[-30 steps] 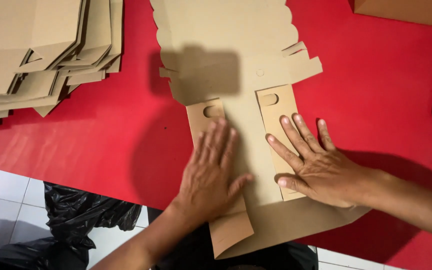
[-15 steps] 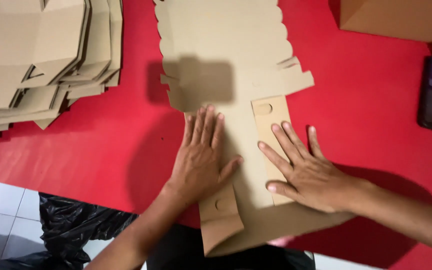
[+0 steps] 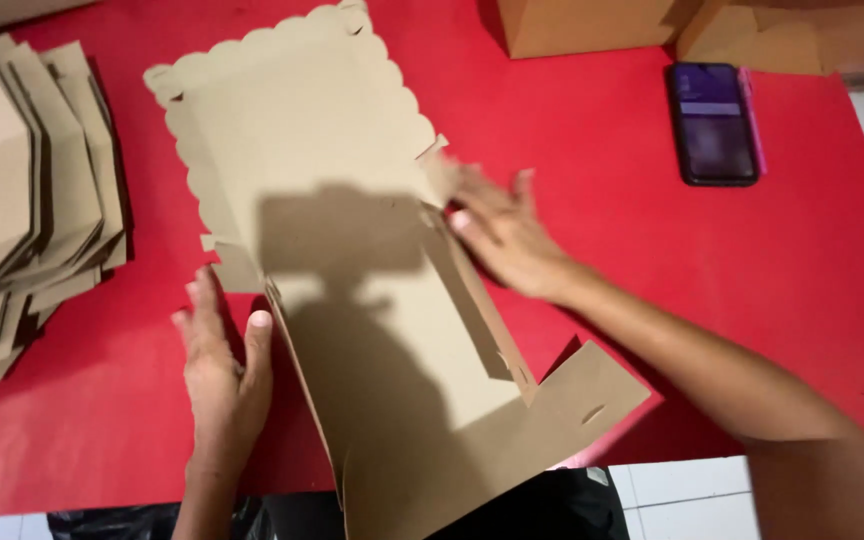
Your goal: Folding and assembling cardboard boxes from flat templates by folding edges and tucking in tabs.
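Box blank: 1 flat brown cardboard box blank (image 3: 322,230) with a scalloped far edge lies in the middle of the red worktop (image 3: 772,280), its 2 long side panels partly lifted.
Left hand: the left hand (image 3: 220,372) rests just beside the left side panel (image 3: 297,370), fingers loose and extended, thumb touching the panel's outer face, gripping nothing.
Right hand: the right hand (image 3: 507,232) is blurred; it lies open against the outer face of the right side panel (image 3: 477,300), near a small corner tab (image 3: 439,165), fingers spread, clasping nothing.
Doing it well: in my judgement, both walls stand true only if each palm pushes along the scored crease evenly, with the base kept flat on the worktop so the board does not buckle.
Counts: 1 blank in hand; 1 fanned stack of flat blanks (image 3: 22,210) at the left, too overlapped to count; 2 folded brown boxes (image 3: 592,25) at the far edge; 1 dark phone (image 3: 714,122), well apart to the right.
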